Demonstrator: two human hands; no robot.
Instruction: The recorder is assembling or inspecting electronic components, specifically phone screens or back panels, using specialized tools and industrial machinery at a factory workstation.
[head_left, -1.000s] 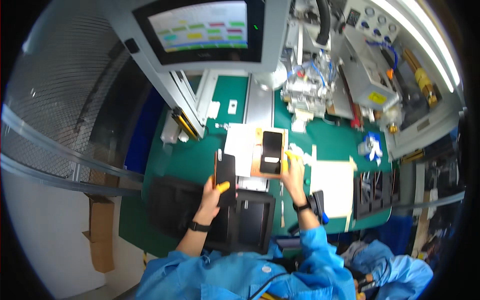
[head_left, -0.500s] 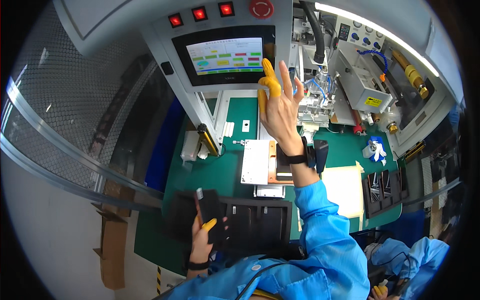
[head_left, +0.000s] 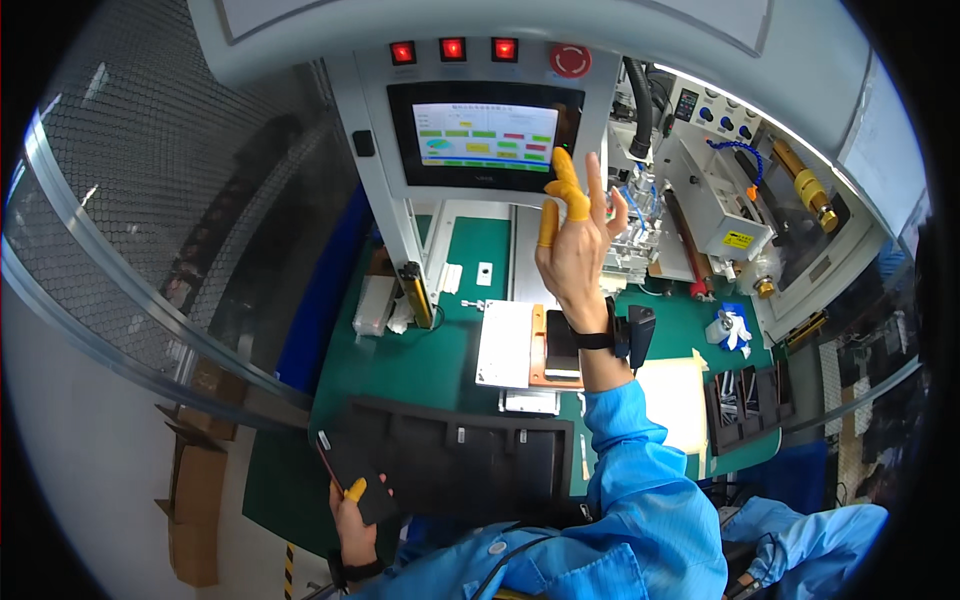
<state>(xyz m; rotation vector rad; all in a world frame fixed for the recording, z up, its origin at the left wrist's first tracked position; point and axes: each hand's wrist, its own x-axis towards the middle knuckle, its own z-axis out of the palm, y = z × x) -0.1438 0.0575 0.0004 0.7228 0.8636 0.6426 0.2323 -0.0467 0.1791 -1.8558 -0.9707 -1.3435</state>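
Head view: left hand (head_left: 357,527), low at left, clamped on a dark flat slab (head_left: 345,467), its yellow-capped thumb lying across the slab's face. Slab tilted, at the left end of a black tray (head_left: 400,430) and overlapping it to my eye; whether the two touch, I cannot tell. Right hand (head_left: 577,262) raised, back uppermost, fingers spread apart and gripping nothing; yellow covers (head_left: 575,202) on thumb and index. Index tip at the lower right of a touchscreen panel (head_left: 490,150); whether it presses, I cannot make out. Black band (head_left: 594,341) on the right wrist, small black box (head_left: 641,335) beside it. Near that wrist, partly hidden behind it: a copper-coloured fixture (head_left: 539,337) carrying a second dark slab (head_left: 560,352), a white plate (head_left: 503,345) adjoining its left side. Green counter (head_left: 385,372) beneath. Further out: pale sheet (head_left: 680,402) and black rack (head_left: 740,434) at right, three red-lit buttons (head_left: 452,49) and a red knob (head_left: 570,60) above the panel, another person's blue garment (head_left: 835,545) at lower right, brown carton (head_left: 195,515) at left
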